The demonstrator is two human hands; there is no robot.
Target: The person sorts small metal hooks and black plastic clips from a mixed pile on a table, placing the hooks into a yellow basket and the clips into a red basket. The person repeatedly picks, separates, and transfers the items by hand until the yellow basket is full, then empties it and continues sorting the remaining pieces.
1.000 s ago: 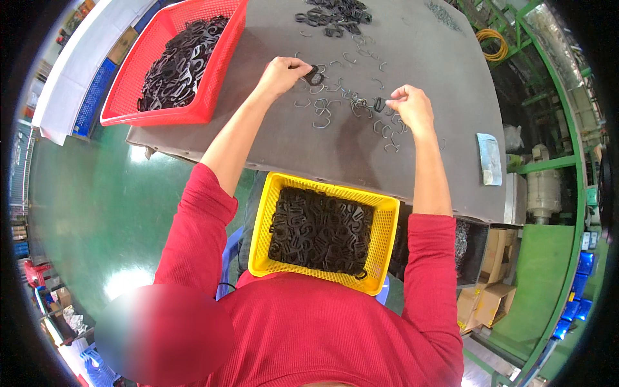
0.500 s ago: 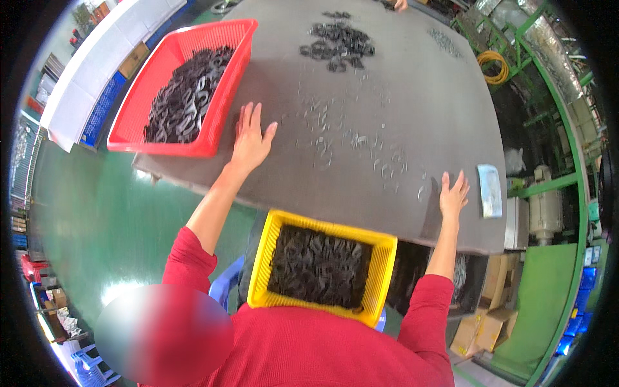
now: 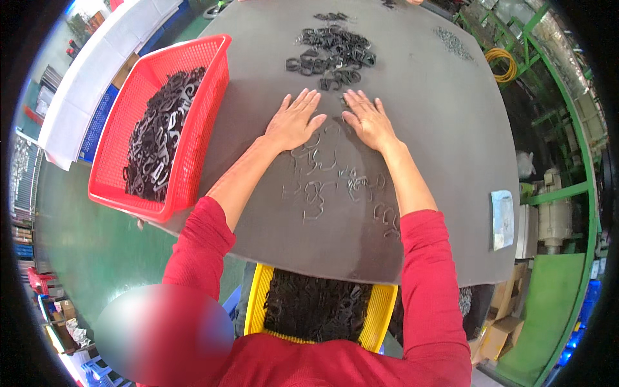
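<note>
Fingers (image 3: 309, 103) slightly spread, left hand (image 3: 290, 128) and right hand (image 3: 372, 124) reach toward black clips (image 3: 340, 42), upper centre, seemingly to gather them; a cupped pull seems needed next.

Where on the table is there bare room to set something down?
On the grey table, bare patches lie between the right forearm and the pale blue packet, and between the red basket and black pieces. Crowded: between the forearms, where wire hooks scatter, and beyond the left hand and right hand, where black pieces heap.
</note>
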